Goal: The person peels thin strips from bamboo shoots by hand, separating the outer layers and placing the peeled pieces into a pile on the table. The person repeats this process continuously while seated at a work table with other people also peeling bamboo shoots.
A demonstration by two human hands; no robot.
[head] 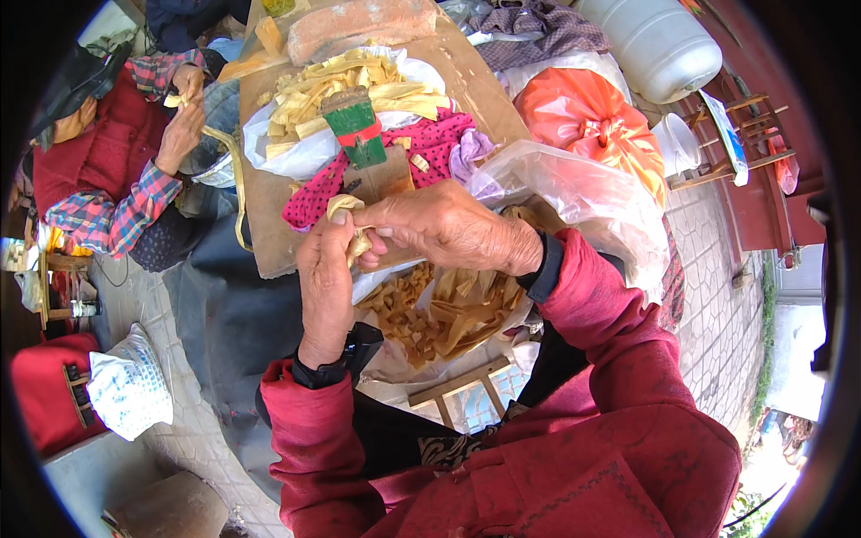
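Between my left hand (pixel 327 282) and my right hand (pixel 447 225) is a folded pale yellow husk strip (pixel 358 247), pinched by the fingertips of both. The right hand lies across from the right, with its index finger against the left thumb. Just beyond the fingers, a wooden block (pixel 366 151) with green and red bands stands on a pink dotted cloth (pixel 430 161). Behind it, yellow husk strips (pixel 329 84) are heaped on white plastic (pixel 259 138). Below my hands, an open plastic bag (pixel 397 360) holds darker husk strips (pixel 464 309) and small cut pieces (pixel 403 299).
A worn wooden board (pixel 269 235) bears the heap and a brick (pixel 363 27). To the left, another person's hands (pixel 185 121) hold a husk piece above a bucket (pixel 218 171). At right are a tied orange bag (pixel 585 121), clear plastic (pixel 565 188) and a white barrel (pixel 652 47).
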